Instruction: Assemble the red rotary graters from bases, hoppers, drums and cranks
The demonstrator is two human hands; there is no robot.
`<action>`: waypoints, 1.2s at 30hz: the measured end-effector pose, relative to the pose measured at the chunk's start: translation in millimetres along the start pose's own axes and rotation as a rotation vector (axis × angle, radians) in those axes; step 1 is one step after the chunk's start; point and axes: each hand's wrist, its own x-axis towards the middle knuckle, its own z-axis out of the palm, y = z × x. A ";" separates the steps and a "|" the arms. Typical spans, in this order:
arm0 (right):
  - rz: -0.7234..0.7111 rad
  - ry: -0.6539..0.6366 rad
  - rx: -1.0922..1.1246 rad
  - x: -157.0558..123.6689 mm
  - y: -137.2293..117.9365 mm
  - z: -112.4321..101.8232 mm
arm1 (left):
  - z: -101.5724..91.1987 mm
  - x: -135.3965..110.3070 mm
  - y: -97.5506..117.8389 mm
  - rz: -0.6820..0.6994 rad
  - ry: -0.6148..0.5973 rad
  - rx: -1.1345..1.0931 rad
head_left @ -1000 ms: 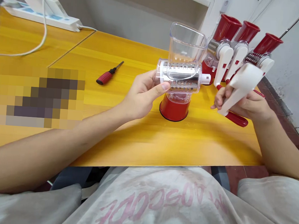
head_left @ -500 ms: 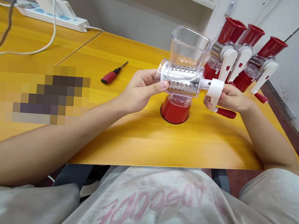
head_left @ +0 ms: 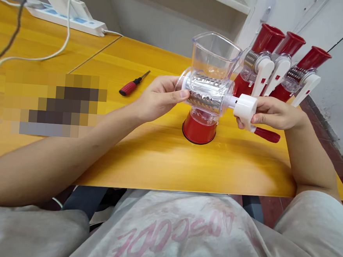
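Observation:
A rotary drum grater [head_left: 207, 92] stands upright on the table, with a clear hopper, a perforated metal drum and a red base [head_left: 200, 126]. My left hand [head_left: 162, 96] is closed around the drum's left end, its thumb on the clear housing and the other fingers partly hidden behind. On the right side, my right hand [head_left: 274, 113] grips the white crank handle [head_left: 245, 110], whose red knob [head_left: 267, 134] points down and right. The crank's white hub is at the clear shaft end; whether it is fully seated I cannot tell.
Several more red-and-white drum graters, one of them here [head_left: 268, 37], stand at the back right. A red-handled screwdriver [head_left: 129, 87] lies left of my left hand. A white power strip [head_left: 67, 19] with cables sits at the back left, and a blurred patch covers something on the left.
My right hand has turned the crank handle, so its hub now faces more toward the camera and the knob sits lower and farther right. The grater has tilted slightly; my left hand keeps its hold.

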 end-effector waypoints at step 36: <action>0.089 -0.025 -0.390 4.0 -43.0 -20.0 | 0.4 3.4 3.3 0.043 -0.069 -0.034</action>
